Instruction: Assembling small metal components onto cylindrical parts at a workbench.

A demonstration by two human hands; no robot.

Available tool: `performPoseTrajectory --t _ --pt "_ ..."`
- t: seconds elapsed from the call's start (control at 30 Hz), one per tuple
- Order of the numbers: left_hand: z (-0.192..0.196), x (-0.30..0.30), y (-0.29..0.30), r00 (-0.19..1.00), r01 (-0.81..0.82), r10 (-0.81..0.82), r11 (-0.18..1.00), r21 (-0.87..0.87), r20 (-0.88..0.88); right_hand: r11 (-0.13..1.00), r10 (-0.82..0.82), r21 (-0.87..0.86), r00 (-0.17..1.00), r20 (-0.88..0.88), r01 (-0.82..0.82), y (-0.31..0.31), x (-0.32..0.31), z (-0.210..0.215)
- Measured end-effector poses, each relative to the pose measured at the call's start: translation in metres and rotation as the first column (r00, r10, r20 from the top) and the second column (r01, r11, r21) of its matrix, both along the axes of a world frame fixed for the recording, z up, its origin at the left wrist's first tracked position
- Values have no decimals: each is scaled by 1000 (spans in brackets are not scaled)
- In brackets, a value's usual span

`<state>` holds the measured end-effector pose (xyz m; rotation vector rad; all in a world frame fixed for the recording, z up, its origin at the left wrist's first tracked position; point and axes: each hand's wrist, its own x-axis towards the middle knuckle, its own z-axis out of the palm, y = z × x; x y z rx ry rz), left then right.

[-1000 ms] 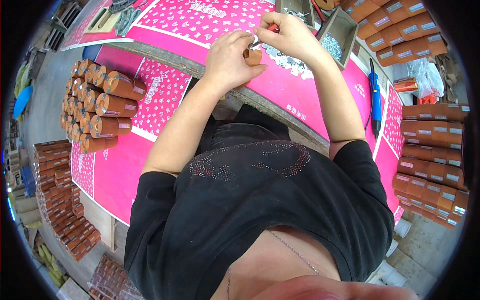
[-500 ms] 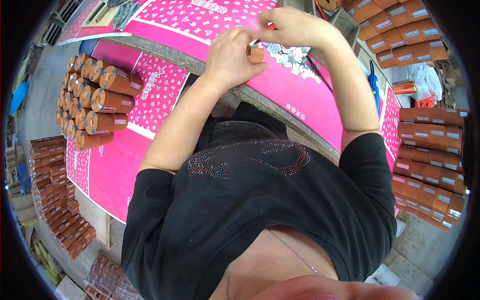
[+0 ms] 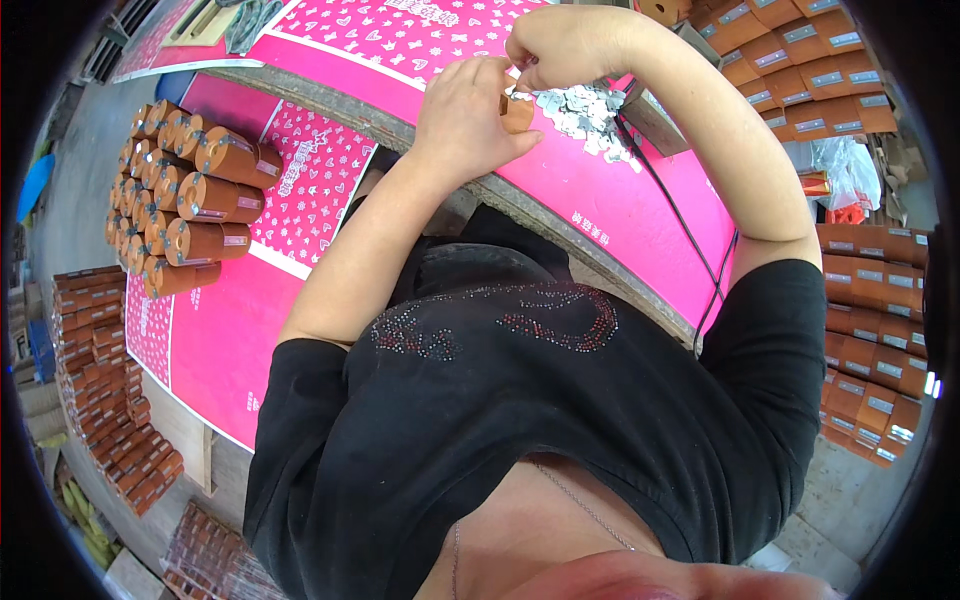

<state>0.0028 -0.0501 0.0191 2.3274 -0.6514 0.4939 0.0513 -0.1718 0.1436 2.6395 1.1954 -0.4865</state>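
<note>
Here the left hand (image 3: 468,118) is closed around a small brown cylinder (image 3: 517,112), which it holds just above the pink printed sheet (image 3: 640,215) that covers the table at the far side. The fingers wrap the cylinder from the left, so only its right end shows. The right hand (image 3: 562,42) is just beyond it, with the fingertips pinched together at the top of the cylinder; whether they hold one small piece I cannot tell, because it is too small to see. Just to the right of both hands lies a heap of small silver pieces (image 3: 585,112) on the pink sheet, and a black cable (image 3: 700,250) runs from there toward the near right. Well apart on the left, a stack of bigger brown tubes (image 3: 185,205) lies on its side on another pink sheet. Rows of brown boxes (image 3: 870,340) stand at the right.
</note>
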Motion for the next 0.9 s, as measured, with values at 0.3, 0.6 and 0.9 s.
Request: performPoseTrajectory --t 0.3,0.6,0.9 --pt "8 -17 12 995 -21 21 1000 -1 99 977 -141 -183 974 -177 108 14 5 9" --pt "-11 -23 14 994 87 -98 972 -218 -42 933 318 71 901 295 -353 -14 -18 -7" --pt "-6 -22 15 997 76 -78 986 -145 -13 945 303 -134 953 5 -300 -4 -2 -3"
